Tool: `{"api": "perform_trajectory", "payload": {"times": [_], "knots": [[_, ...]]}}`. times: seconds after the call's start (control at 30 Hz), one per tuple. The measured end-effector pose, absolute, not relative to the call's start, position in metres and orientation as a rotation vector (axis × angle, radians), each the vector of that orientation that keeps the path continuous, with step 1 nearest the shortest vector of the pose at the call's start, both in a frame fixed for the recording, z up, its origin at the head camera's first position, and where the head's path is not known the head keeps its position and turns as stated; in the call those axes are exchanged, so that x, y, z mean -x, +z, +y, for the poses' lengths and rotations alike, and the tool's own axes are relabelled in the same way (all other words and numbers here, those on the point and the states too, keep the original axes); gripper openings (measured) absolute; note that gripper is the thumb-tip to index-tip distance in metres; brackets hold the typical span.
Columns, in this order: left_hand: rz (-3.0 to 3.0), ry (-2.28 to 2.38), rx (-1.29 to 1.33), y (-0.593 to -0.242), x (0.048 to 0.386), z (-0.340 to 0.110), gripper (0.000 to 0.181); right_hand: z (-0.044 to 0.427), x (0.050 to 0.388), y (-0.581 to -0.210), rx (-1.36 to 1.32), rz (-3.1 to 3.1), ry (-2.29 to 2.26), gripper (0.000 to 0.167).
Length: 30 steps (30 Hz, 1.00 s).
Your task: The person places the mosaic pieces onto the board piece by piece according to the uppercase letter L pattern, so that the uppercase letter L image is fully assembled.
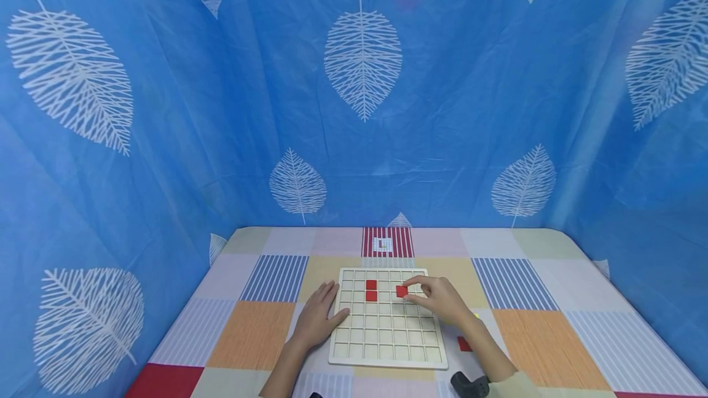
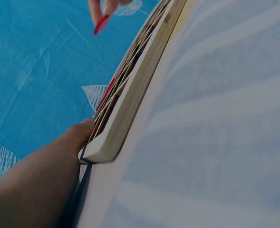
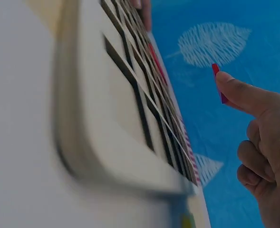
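A cream grid board [image 1: 378, 363] of square cells lies on the patterned cloth. Two red square tiles [image 1: 371, 290] sit in neighbouring cells of one column. My right hand [image 1: 442, 301] pinches another red square tile [image 3: 218, 84] between thumb and finger, held above the board's upper right part; the right wrist view shows it edge-on and raised. My left hand [image 1: 316, 319] rests along the board's left edge, fingers extended beside it. Its thumb [image 2: 75, 135] touches the board's rim, while its other fingers are hidden in the left wrist view.
Right of the board, a red piece [image 1: 464, 344] lies on the cloth near my right forearm. A yellow bit [image 1: 477, 316] shows partly behind that arm. Beyond the board is a small white card [image 1: 383, 244] with a grid pattern. Blue leaf-print curtains [image 1: 431, 140] surround the table.
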State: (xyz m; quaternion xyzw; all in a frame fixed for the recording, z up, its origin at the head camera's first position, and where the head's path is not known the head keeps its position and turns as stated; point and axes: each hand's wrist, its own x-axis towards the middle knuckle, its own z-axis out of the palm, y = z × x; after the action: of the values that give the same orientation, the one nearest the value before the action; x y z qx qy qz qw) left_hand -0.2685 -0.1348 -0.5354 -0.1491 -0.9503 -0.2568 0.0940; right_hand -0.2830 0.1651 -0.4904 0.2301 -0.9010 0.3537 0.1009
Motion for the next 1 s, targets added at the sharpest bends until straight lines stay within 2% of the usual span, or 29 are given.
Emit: {"api": "perform_trajectory", "payload": {"times": [0.4,1.0], "knots": [[-2.794,-0.737,0.458,-0.537,0.268,-0.136,0.069,0.113,0.279,-0.502,-0.757,-2.748,0.928,0.027],[-2.819,-0.749,0.437,-0.535,0.267,-0.135,0.069,0.099,0.282,-0.510,-0.798,-2.757,0.774,0.029]]}}
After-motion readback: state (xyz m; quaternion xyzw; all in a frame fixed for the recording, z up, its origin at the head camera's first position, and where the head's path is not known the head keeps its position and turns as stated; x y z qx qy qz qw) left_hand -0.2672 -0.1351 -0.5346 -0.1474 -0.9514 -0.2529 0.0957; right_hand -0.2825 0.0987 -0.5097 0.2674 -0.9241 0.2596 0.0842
